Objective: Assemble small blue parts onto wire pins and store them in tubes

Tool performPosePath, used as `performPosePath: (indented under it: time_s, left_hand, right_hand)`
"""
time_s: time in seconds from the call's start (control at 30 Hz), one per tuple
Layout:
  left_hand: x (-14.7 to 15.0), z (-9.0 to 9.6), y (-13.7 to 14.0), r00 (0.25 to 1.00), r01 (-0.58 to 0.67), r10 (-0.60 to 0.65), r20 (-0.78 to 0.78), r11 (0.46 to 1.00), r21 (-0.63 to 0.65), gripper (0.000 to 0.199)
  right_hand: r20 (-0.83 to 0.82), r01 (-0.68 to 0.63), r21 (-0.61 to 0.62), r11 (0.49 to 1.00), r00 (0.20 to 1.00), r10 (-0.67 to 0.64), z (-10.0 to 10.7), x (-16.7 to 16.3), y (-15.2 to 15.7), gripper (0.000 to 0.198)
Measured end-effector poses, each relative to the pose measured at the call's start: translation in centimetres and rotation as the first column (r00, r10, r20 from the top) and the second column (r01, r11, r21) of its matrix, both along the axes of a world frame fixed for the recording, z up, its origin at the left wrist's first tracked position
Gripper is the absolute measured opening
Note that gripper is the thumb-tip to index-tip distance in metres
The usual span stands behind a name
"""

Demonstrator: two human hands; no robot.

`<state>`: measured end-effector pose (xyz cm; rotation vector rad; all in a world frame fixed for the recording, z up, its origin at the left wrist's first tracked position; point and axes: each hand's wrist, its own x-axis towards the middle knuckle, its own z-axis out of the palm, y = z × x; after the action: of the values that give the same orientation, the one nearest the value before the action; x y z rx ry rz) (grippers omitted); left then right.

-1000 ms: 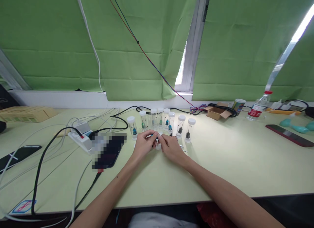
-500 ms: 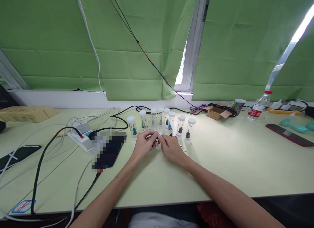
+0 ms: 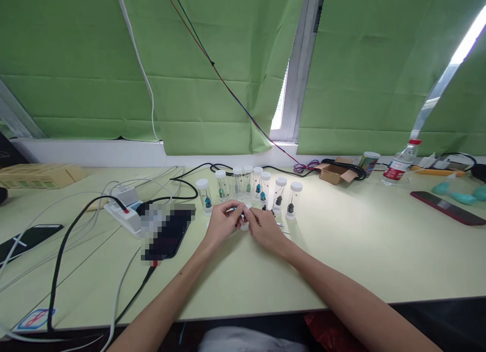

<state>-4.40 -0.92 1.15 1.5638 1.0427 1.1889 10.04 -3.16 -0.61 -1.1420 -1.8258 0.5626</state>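
My left hand (image 3: 223,221) and my right hand (image 3: 265,227) meet at the fingertips just above the table, both closed in a pinch. Between them is a small dark and bluish piece, mostly covered by the fingers. Behind the hands stand several clear tubes with white caps, among them a left one (image 3: 205,196) with a teal piece inside and a right one (image 3: 293,200) with a dark piece. Part of a clear, whitish item (image 3: 245,226) shows under the fingertips. Thin metal tools (image 3: 282,227) lie partly hidden beside my right hand.
Left of the hands lie a black phone (image 3: 175,234) and a white power strip (image 3: 127,218) with tangled cables. Toward the back right are a small cardboard box (image 3: 334,174), a water bottle (image 3: 400,165) and a dark red phone-like slab (image 3: 448,208).
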Motion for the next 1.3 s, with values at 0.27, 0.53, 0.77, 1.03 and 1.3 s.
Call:
performPosePath:
  time_s: [0.27,0.53,0.77,1.03,1.3]
  left_hand:
    - [0.00,0.13,-0.05,1.000,-0.007,0.007,-0.003,1.000,-0.007,0.027]
    - [-0.07,-0.25,0.21,1.000,-0.001,0.001,-0.005,1.000,0.008,0.029]
    - [-0.09,-0.23,0.19,1.000,0.000,0.000,-0.005,1.000,0.007,0.029]
    - [-0.10,-0.25,0.12,1.000,0.024,-0.024,0.003,1.000,0.009,0.027]
    - [0.06,0.01,0.03,1.000,0.014,-0.014,0.009,1.000,0.008,0.029]
  right_hand:
    - [0.000,-0.006,0.003,1.000,1.000,0.006,-0.02,-0.02,0.04,0.045]
    - [0.014,0.001,0.013,1.000,1.000,-0.001,-0.07,0.02,0.07,0.046]
    - [0.003,0.001,0.006,1.000,1.000,-0.001,0.10,-0.03,0.01,0.046]
    - [-0.015,-0.024,0.018,1.000,1.000,0.025,-0.06,0.15,0.15,0.051]
    - [0.007,-0.033,0.042,0.999,0.999,0.033,-0.12,0.20,0.21,0.054]
